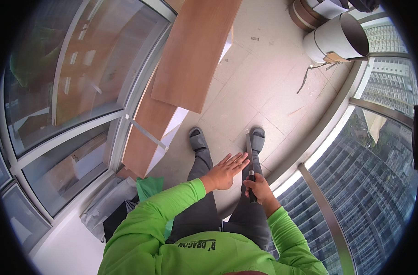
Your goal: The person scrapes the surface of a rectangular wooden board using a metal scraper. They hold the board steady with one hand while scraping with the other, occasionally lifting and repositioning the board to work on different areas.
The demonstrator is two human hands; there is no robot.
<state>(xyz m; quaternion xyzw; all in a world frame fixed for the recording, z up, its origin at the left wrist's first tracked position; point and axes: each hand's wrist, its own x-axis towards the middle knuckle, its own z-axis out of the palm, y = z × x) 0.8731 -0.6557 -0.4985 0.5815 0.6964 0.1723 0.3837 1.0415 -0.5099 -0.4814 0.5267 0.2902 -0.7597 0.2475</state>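
Note:
My right hand (259, 190) grips the black handle of a long, narrow metal blade (249, 146), which points away from me. Whether it is a knife or a saw is not plain. My left hand (227, 172) is flat, palm down, fingers slightly apart and holding nothing. Its fingertips come up beside the blade near the handle; I cannot tell whether they touch it. Below the blade's far end is my right foot in a grey slipper (257, 139).
Wood-grain boards (195, 55) lie to the left beside a framed glass door (92, 68). A thin grey strip (147, 132) crosses the lower board. Large rolls (327, 41) stand at far right on the tiled floor (264, 86). Windows (367, 165) line the right side; grey wrapping (107, 209) lies at lower left.

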